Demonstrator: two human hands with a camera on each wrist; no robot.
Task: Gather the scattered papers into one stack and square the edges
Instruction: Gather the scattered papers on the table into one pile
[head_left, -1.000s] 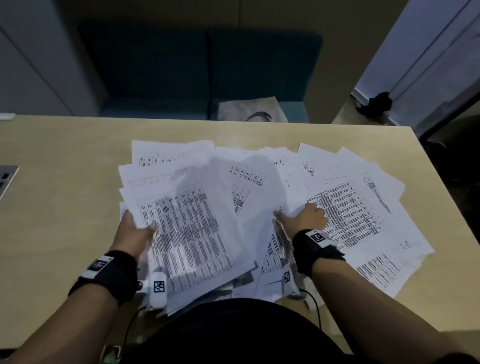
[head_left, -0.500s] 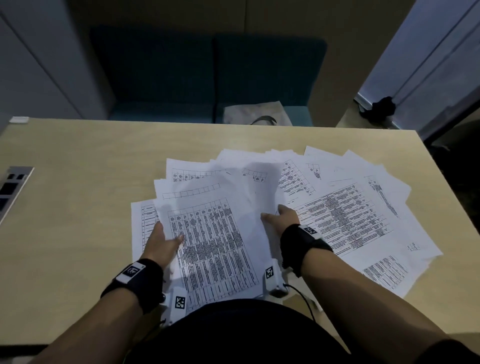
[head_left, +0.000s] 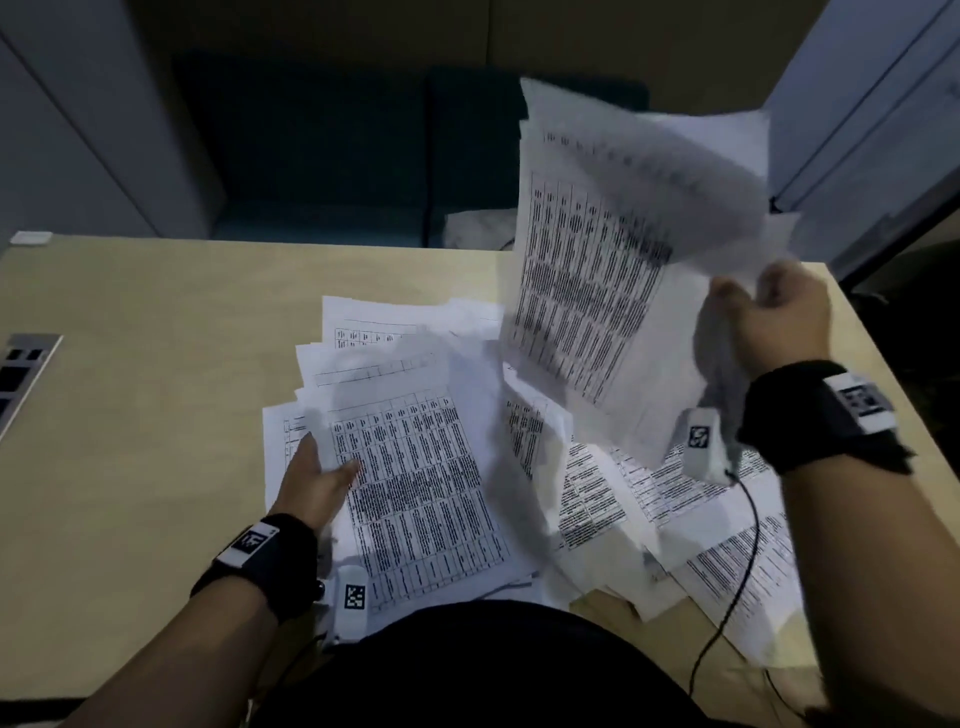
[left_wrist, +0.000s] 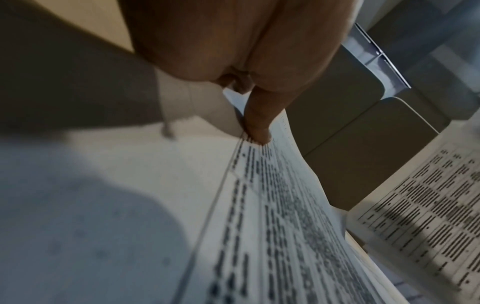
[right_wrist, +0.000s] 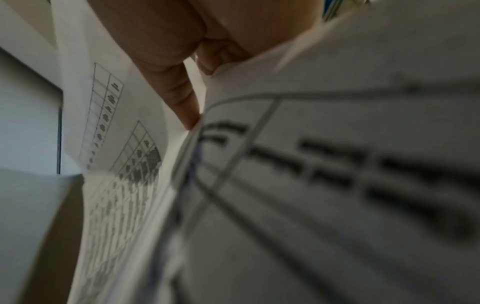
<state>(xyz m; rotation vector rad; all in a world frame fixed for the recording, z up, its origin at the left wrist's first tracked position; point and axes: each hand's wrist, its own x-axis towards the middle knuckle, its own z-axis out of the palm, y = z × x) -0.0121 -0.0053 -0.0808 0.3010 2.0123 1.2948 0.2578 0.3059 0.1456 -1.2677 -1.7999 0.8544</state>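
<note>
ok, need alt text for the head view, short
Seen from above, the person's right hand holds a bunch of printed sheets up above a wooden table, blurred with motion. The left hand rests on a loose pile of papers on the table, and more sheets lie scattered to the right.

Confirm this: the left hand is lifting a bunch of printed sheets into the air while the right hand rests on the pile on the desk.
The hands are swapped. In the head view the right hand grips the lifted sheets in the air, while the left hand rests on the pile on the desk.
</note>
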